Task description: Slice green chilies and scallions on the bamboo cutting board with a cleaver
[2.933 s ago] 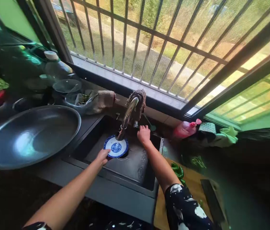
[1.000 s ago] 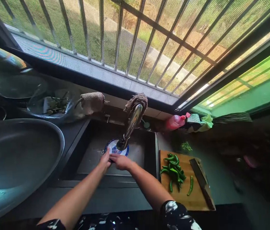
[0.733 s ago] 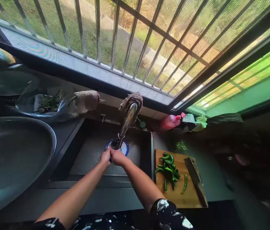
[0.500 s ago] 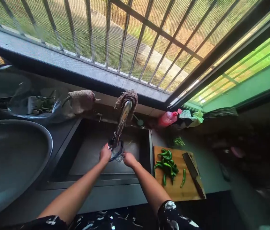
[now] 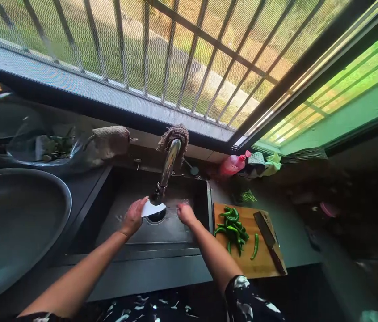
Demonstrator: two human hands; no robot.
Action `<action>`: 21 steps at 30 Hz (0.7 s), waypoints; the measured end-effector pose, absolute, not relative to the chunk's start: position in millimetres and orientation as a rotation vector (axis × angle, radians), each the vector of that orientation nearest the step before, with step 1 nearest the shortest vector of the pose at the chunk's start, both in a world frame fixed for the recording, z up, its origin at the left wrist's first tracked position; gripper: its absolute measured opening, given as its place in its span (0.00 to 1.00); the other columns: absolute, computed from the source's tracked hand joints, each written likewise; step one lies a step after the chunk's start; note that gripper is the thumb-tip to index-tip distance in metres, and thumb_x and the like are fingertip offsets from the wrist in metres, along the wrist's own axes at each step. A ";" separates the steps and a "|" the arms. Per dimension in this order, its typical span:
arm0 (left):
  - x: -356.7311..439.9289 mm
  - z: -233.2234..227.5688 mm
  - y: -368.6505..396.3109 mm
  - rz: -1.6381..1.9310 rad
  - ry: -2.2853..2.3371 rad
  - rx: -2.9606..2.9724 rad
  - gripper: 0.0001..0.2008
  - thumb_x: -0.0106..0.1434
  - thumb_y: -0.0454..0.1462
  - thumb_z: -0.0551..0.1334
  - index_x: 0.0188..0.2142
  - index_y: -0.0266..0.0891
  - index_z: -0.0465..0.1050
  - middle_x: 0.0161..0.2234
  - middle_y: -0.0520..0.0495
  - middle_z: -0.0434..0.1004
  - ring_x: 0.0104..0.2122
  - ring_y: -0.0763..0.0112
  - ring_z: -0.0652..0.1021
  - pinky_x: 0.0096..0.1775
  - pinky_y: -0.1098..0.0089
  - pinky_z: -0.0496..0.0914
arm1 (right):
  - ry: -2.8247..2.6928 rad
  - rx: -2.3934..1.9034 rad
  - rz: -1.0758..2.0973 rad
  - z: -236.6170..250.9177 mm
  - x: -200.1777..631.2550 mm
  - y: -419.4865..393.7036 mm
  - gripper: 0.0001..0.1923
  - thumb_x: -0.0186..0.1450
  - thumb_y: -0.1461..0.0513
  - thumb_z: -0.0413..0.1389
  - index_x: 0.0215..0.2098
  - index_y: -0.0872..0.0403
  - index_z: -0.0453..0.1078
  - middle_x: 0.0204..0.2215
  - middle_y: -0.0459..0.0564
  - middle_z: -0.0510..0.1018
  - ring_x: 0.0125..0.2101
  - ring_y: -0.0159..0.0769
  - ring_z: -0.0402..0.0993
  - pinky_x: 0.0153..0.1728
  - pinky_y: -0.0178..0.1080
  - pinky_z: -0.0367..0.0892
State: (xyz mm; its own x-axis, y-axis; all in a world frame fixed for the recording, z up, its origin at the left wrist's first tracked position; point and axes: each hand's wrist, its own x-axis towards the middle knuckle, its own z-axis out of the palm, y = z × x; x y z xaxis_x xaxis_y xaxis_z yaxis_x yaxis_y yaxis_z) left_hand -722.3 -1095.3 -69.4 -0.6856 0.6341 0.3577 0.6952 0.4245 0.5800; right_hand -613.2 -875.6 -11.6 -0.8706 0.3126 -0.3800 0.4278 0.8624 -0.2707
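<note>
Over the sink (image 5: pixel 132 237), my left hand (image 5: pixel 133 217) grips a white, smooth thing with a curved edge (image 5: pixel 153 208), perhaps a small dish; its full shape does not show. It is tilted just below the metal faucet (image 5: pixel 169 167), above the dark drain (image 5: pixel 157 216). To the right of the drain is my right hand (image 5: pixel 185 213), its fingers curled closed and apart from the white thing. Whether anything is inside those fingers is hidden.
Right of the sink, a wooden cutting board (image 5: pixel 252 268) bears green chili peppers (image 5: pixel 235 226) and a knife (image 5: pixel 269 241). Behind stands a pink bottle (image 5: pixel 232 165). A large wok-like pan (image 5: pixel 14 223) and a plastic bag (image 5: pixel 55 150) are on the left.
My left hand has moved left and lower, and the white thing now shows in it. My right hand has shifted slightly right and up, away from the left. The dark-rimmed clear shape between them is gone.
</note>
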 end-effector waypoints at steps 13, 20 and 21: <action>-714.4 -56.5 -1120.6 -0.988 -2.689 -1.209 0.24 0.58 0.29 0.46 0.53 0.35 0.62 0.49 0.41 0.70 0.50 0.62 0.69 0.53 0.57 0.59 | 2.779 0.407 -0.185 48.0 -717.1 -851.7 0.23 0.58 0.69 0.51 0.53 0.63 0.58 0.50 0.67 0.64 0.48 0.48 0.65 0.45 0.46 0.62; -715.9 -55.0 -1094.3 -1.097 -2.716 -1.533 0.24 0.54 0.28 0.47 0.49 0.38 0.68 0.48 0.42 0.72 0.50 0.64 0.69 0.54 0.57 0.59 | 2.779 -0.153 -0.268 11.8 -633.5 -936.3 0.23 0.64 0.59 0.46 0.57 0.55 0.51 0.46 0.59 0.69 0.39 0.45 0.72 0.37 0.45 0.68; -715.6 -57.9 -1090.3 -1.051 -2.767 -1.523 0.24 0.55 0.28 0.48 0.49 0.39 0.68 0.48 0.42 0.71 0.51 0.62 0.68 0.54 0.54 0.58 | 2.778 -0.128 -0.263 6.5 -628.8 -936.8 0.24 0.65 0.60 0.44 0.59 0.56 0.48 0.44 0.60 0.70 0.38 0.45 0.73 0.35 0.45 0.69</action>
